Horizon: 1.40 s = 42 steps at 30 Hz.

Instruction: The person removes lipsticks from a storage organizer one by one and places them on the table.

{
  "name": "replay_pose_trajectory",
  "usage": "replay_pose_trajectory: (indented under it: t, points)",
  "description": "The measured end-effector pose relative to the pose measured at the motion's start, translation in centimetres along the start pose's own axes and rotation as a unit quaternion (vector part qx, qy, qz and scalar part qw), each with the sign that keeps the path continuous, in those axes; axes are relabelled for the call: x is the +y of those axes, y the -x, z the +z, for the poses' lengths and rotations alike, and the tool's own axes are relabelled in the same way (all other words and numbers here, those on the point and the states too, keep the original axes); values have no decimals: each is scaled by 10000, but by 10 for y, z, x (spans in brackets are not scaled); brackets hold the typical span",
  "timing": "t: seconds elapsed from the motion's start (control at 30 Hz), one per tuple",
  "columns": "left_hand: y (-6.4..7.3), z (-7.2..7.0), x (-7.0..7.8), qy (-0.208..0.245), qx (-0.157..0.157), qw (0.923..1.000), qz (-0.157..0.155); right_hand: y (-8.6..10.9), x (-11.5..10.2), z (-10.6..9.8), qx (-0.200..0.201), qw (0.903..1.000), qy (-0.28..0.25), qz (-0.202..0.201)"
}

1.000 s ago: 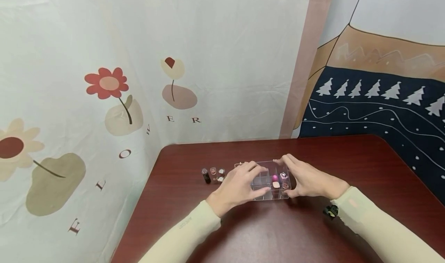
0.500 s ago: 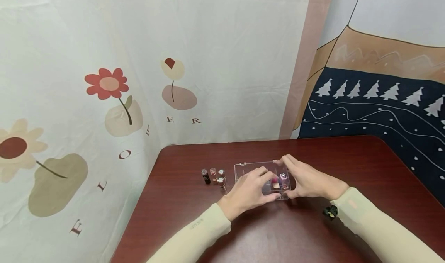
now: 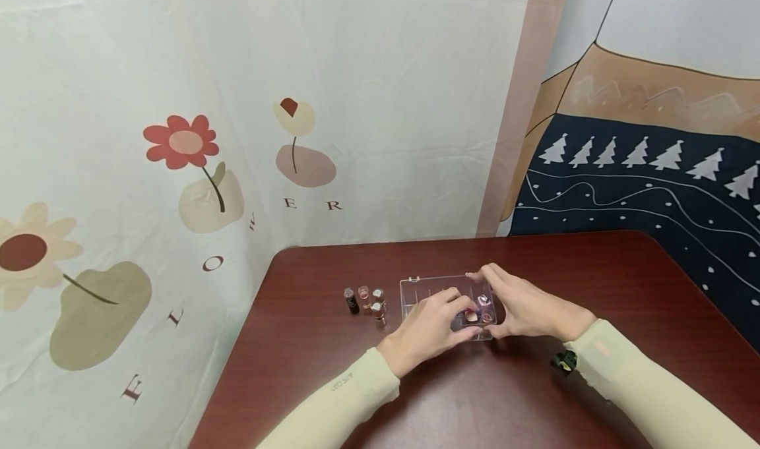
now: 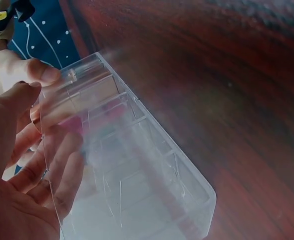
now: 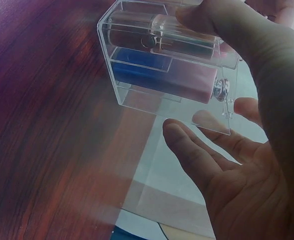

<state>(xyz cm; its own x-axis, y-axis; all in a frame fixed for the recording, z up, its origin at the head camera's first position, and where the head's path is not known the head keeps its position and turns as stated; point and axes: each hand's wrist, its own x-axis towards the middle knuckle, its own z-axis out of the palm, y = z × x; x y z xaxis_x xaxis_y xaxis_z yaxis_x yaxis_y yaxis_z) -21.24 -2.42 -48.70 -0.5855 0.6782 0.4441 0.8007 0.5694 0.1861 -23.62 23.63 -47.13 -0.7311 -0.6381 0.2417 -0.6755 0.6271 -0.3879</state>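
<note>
A clear plastic compartment box (image 3: 424,287) lies on the table, with small cosmetic tubes in its right end. One is a blue-and-pink tube (image 5: 161,75) with a silvery end; beside it lies a clear-and-brown tube (image 5: 181,42). My right hand (image 3: 531,304) grips the box's right end, thumb at the front and fingers at the back. My left hand (image 3: 427,327) reaches over the box from the front, fingers spread across its top and thumb near its front edge. The left fingers cover part of the contents in the head view. Whether a lid is closed is unclear.
Several small upright tubes stand left of the box: a black tube (image 3: 351,300), a clear tube with a reddish inside (image 3: 365,296) and silver-topped ones. The brown table (image 3: 475,396) ends at a printed cloth wall (image 3: 386,106) behind.
My left hand has moved right along the box, from the left compartments to the filled right end. Its fingertips now hide the bright pink item. My right hand stays put.
</note>
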Motion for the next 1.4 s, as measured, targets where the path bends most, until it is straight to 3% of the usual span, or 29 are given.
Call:
replay_pose_trajectory:
  t: [0.4, 1.03, 1.4]
  points:
    - [-2, 1, 0, 81, -40, 10000, -17, -1, 0, 1, -26, 9999, -91, 40]
    - [-4, -13, 3, 105, 627, 9975, 315, 0, 1, 0, -148, 9996, -183, 130]
    - [-2, -25, 2, -91, 823, 9953, 500, -1, 2, 0, -146, 9994, -269, 138]
